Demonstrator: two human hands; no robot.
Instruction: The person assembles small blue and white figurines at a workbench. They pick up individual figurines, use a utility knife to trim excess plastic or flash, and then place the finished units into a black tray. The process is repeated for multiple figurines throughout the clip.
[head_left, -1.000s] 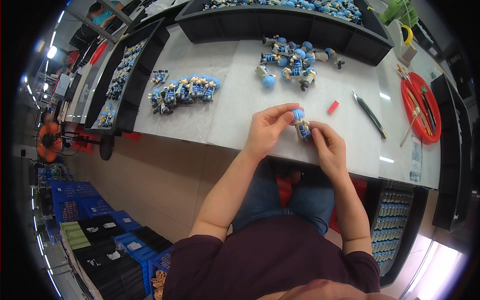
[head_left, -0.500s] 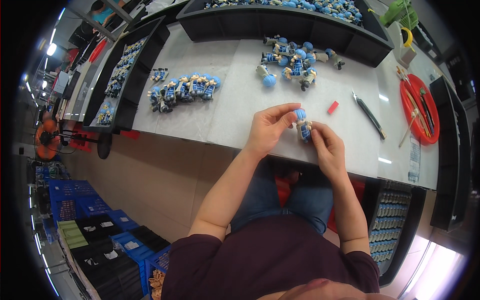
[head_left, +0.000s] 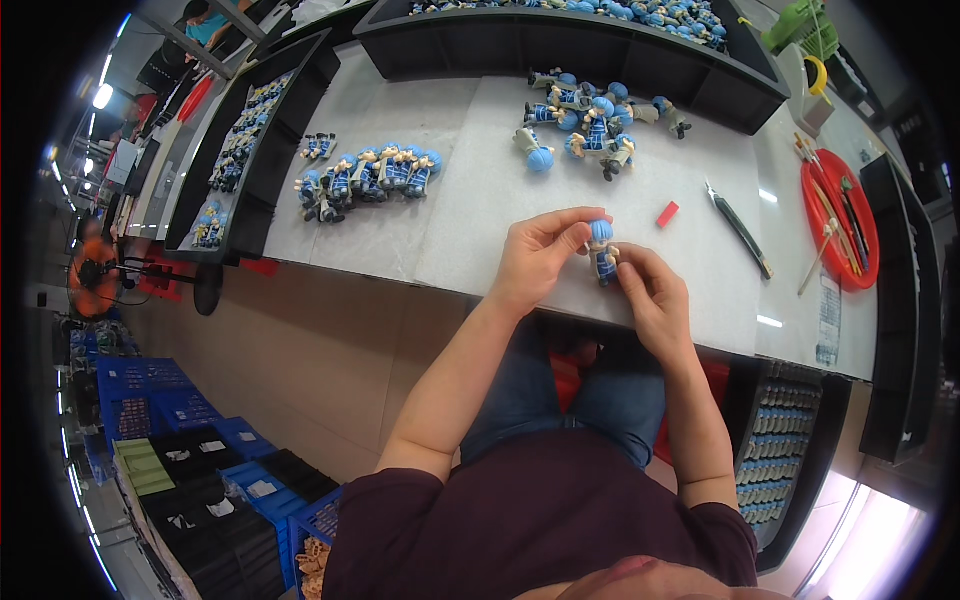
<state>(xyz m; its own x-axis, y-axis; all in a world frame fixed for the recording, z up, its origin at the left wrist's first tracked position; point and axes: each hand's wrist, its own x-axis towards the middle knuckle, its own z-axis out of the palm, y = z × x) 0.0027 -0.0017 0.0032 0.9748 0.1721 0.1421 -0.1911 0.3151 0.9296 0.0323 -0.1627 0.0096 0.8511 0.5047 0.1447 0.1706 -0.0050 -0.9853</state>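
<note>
Held figurine [head_left: 603, 255], blue-capped, blue and pale body: just right of frame centre, over the near part of the pale worktop [head_left: 480, 210], between the two hands. Long axis runs nearly up and down the frame, cap toward the upper edge, dark feet toward the lower; front with blue markings faces the camera.

Left hand [head_left: 535, 260] comes in from the left, thumb and fingers pinching at the cap end. Right hand [head_left: 655, 298] sits lower and to the right, fingertips at the side of the body; whether they grip or merely touch, cannot tell. Neither hand is clearly the nearer: left has the head end, right is by the torso.

Around them: red block [head_left: 668, 214] near, to the upper right of the figurine; dark-handled knife [head_left: 740, 232] farther right, blade end toward the upper left. Loose figurine pile [head_left: 597, 120] lies well above the hands; figurine row [head_left: 375, 175] left of centre.

Hard to make out: the figurine's back, hidden from this view; part of the cap behind the left fingertips; whether the feet touch the worktop or hang clear; fine detail on the body, too small. Large black bin [head_left: 570, 75] cut off by the upper edge.
</note>
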